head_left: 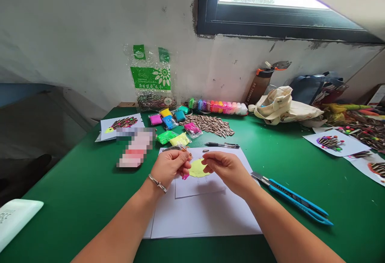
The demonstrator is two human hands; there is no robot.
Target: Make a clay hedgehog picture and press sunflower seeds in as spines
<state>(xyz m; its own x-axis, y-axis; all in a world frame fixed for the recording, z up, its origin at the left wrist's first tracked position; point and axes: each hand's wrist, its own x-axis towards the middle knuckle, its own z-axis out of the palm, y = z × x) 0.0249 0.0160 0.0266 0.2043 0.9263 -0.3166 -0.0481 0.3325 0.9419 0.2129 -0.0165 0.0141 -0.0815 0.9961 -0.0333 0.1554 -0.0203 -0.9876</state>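
In the head view, we appear to be at a fine fingerwork step, our left hand (174,164) and right hand (224,166) drawn to pinches, their contents impossible to tell, over the yellow shape (198,168) on the small white sheet (192,190). Next calls for precise fingertips; bare desk (90,199) lies left, while the blue-handled tool (296,199) crowds the right edge.
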